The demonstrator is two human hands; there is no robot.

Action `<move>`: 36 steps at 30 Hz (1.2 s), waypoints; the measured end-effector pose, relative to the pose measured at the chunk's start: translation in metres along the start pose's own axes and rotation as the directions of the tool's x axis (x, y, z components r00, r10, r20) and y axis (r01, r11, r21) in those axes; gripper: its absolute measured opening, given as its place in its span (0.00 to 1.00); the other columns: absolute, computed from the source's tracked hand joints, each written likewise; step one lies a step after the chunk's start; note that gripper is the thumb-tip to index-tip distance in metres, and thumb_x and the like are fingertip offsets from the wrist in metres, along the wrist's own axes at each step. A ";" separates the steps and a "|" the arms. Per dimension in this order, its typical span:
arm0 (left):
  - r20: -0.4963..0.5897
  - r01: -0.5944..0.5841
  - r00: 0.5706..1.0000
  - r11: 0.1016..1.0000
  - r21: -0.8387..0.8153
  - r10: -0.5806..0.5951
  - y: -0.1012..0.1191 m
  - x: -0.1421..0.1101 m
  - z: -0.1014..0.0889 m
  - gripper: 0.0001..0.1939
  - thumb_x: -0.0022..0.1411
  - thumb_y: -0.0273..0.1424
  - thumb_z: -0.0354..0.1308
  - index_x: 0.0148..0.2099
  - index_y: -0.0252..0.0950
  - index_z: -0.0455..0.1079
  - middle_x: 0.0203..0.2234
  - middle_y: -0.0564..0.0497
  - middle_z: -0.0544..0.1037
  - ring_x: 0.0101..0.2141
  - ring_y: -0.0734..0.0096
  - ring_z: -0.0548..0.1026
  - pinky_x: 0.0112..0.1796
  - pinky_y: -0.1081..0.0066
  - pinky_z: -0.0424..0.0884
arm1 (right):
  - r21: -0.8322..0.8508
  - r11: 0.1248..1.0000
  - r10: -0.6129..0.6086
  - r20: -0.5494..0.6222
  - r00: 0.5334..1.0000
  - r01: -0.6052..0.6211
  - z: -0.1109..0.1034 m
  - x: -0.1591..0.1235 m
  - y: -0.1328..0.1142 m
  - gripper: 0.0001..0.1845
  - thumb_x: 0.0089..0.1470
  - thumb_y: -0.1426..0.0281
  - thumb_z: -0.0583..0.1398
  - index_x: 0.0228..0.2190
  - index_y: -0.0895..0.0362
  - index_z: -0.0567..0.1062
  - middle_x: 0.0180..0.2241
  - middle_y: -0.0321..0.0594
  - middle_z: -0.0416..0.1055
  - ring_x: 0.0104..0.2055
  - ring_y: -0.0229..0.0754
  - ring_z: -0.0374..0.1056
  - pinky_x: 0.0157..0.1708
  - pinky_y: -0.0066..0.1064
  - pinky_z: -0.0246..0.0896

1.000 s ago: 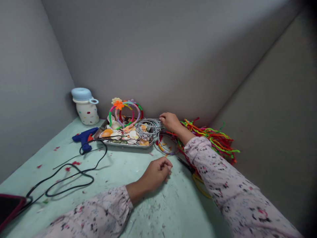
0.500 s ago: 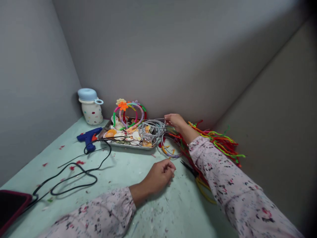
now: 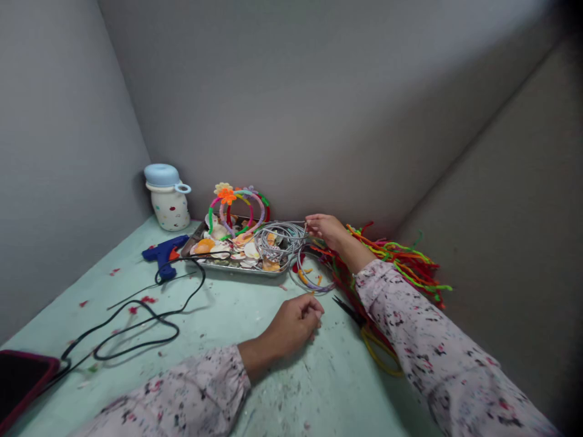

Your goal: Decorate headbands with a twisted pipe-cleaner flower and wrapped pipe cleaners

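Observation:
My right hand is at the right end of a metal tray, its fingertips pinching a strand of the grey wire hoops heaped there. My left hand rests on the table with curled fingers; whatever is inside them is hidden. Just beyond it lies a looser hoop, partly wrapped in purple and yellow. Seashells fill the tray. Fuzzy, colourful hoops with flowers stand upright among them. Scissors with yellow handles lie partly under my right sleeve.
A blue glue gun lies left of the tray, its black cord looping across the table. A white bottle with a blue lid stands in the back corner. Pipe cleaners are piled at right. A dark red-edged device sits front left.
The view has shifted slightly, moving things right in the picture. My right hand lifted a wire strand a little, then lowered slightly. My left hand stays in place on the table.

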State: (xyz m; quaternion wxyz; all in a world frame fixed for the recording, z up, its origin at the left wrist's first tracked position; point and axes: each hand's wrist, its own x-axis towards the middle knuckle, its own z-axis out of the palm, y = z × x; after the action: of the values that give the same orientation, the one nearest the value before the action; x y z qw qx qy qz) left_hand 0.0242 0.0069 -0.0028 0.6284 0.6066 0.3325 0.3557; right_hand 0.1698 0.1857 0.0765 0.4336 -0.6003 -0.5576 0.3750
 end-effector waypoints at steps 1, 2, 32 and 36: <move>0.002 -0.003 1.000 1.000 0.000 0.003 -0.001 0.000 0.000 0.06 0.58 0.32 0.51 0.34 0.34 0.65 0.21 0.55 0.67 0.19 0.79 0.64 0.21 0.77 0.62 | -0.028 0.999 -0.018 -0.016 1.000 0.017 0.001 0.000 0.000 0.06 0.49 0.78 0.58 0.31 0.60 0.74 0.25 0.39 0.73 0.26 0.35 0.68 0.30 0.28 0.66; 0.002 -0.005 1.000 1.000 0.001 0.005 -0.002 0.001 0.000 0.06 0.58 0.32 0.51 0.34 0.34 0.65 0.21 0.55 0.67 0.18 0.79 0.64 0.21 0.77 0.62 | -0.058 0.997 -0.044 -0.032 0.999 0.042 0.003 -0.001 -0.001 0.06 0.49 0.77 0.59 0.32 0.60 0.74 0.25 0.39 0.73 0.26 0.36 0.68 0.30 0.29 0.65; 0.005 -0.007 1.000 1.000 -0.010 0.007 -0.009 0.002 -0.001 0.05 0.58 0.29 0.50 0.36 0.35 0.65 0.21 0.56 0.67 0.18 0.80 0.65 0.20 0.77 0.60 | -0.811 0.274 -0.543 0.314 0.779 0.517 -0.026 -0.049 -0.035 0.10 0.58 0.68 0.55 0.32 0.56 0.76 0.31 0.40 0.73 0.32 0.38 0.66 0.31 0.27 0.52; 0.005 -0.003 1.000 1.000 -0.020 0.003 -0.006 0.001 0.000 0.05 0.58 0.30 0.51 0.35 0.34 0.65 0.21 0.55 0.68 0.18 0.80 0.65 0.20 0.77 0.61 | -0.904 0.151 -0.600 0.239 0.764 0.401 -0.037 -0.076 -0.038 0.12 0.59 0.68 0.53 0.30 0.57 0.75 0.30 0.43 0.72 0.34 0.42 0.65 0.30 0.30 0.50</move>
State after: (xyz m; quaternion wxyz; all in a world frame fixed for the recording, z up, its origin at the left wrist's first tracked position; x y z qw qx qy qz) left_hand 0.0254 0.0077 -0.0092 0.6348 0.6017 0.3264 0.3585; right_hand 0.1837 0.1069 0.1217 0.1641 -0.5435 -0.7912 -0.2272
